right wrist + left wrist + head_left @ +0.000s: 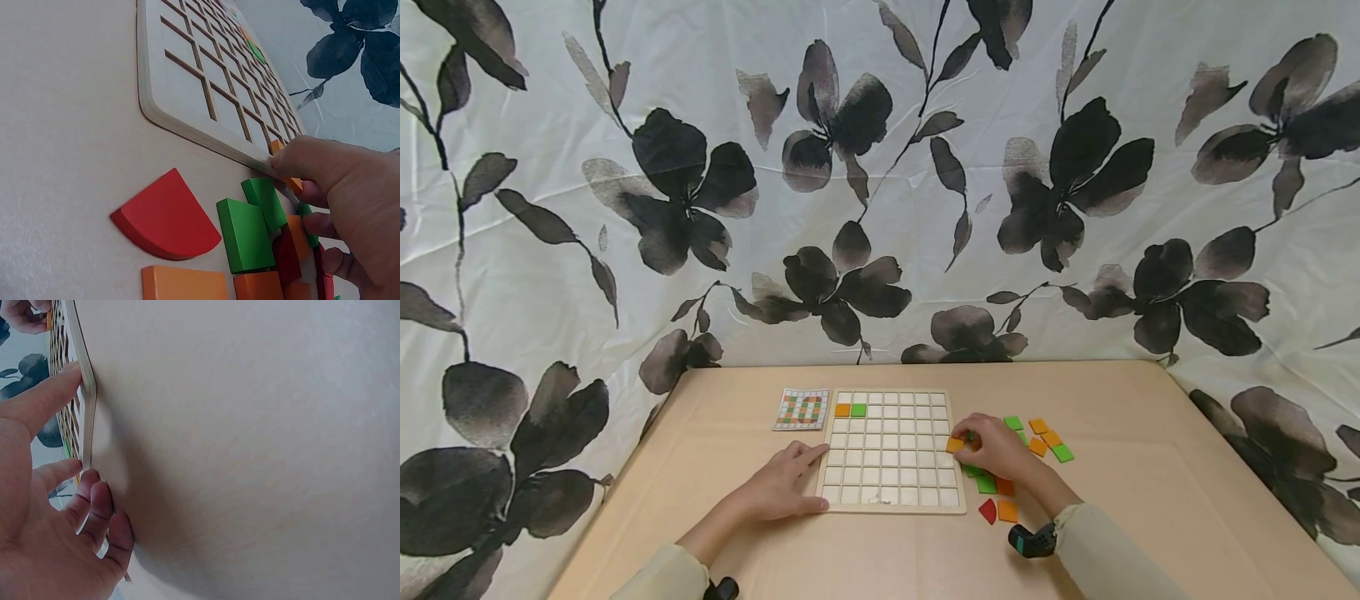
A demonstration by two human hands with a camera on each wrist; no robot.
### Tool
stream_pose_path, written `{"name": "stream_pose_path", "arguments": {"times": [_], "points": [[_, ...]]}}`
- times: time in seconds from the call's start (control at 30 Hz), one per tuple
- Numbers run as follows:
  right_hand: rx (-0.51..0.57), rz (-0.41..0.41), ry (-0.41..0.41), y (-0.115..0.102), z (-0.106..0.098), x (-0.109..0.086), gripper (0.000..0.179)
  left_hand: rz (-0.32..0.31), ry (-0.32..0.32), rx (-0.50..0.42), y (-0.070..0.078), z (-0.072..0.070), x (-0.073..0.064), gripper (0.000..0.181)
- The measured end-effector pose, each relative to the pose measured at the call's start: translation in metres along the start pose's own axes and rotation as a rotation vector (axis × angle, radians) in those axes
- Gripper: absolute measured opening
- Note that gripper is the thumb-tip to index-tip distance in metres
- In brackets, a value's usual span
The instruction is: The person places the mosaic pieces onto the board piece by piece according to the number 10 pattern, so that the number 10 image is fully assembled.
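Note:
A wooden grid board (891,450) lies flat on the table. In its top row sit an orange tile (842,410) and a green tile (858,410), side by side near the left corner. My left hand (782,485) touches the board's left edge, with thumb and index finger spread apart and the other fingers loosely bent. At the right edge, my right hand (996,446) pinches an orange square tile (955,445) between thumb and fingers. Below that hand in the right wrist view lie loose pieces, among them a green square (245,236) and a red quarter-circle (169,215).
A small printed card (801,409) with a coloured grid pattern lies left of the board's top corner. More loose green and orange tiles (1051,438) are scattered beyond my right hand. A floral cloth (955,208) hangs behind the table (865,558).

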State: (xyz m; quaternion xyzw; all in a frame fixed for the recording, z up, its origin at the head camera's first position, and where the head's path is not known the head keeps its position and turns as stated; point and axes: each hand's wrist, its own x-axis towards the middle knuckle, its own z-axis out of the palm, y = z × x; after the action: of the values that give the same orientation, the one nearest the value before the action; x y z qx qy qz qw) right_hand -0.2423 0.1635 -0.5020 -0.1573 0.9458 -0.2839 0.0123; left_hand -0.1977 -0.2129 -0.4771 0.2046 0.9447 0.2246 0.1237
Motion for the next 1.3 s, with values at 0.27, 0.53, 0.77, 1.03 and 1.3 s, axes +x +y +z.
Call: {"name": "stream_pose_path", "arguments": {"times": [0.27, 0.53, 0.77, 1.03, 1.3], "points": [[-0.013, -0.021, 0.012, -0.003, 0.002, 0.001, 0.021, 0.008, 0.002, -0.004, -0.002, 0.001, 0.001, 0.085], [-0.012, -0.047, 0.023, -0.008, 0.003, 0.003, 0.020, 0.002, 0.004, -0.002, -0.002, 0.002, 0.001, 0.085], [0.000, -0.037, 0.000, -0.017, 0.004, 0.006, 0.022, 0.002, 0.002, -0.005, -0.003, 0.002, 0.001, 0.085], [0.019, -0.097, -0.001, -0.022, 0.008, 0.013, 0.021, 0.003, -0.003, -0.011, -0.003, 0.002, 0.002, 0.085], [0.040, -0.176, 0.006, -0.030, 0.012, 0.019, 0.018, -0.006, -0.006, -0.019, -0.002, 0.001, 0.002, 0.086]]}}
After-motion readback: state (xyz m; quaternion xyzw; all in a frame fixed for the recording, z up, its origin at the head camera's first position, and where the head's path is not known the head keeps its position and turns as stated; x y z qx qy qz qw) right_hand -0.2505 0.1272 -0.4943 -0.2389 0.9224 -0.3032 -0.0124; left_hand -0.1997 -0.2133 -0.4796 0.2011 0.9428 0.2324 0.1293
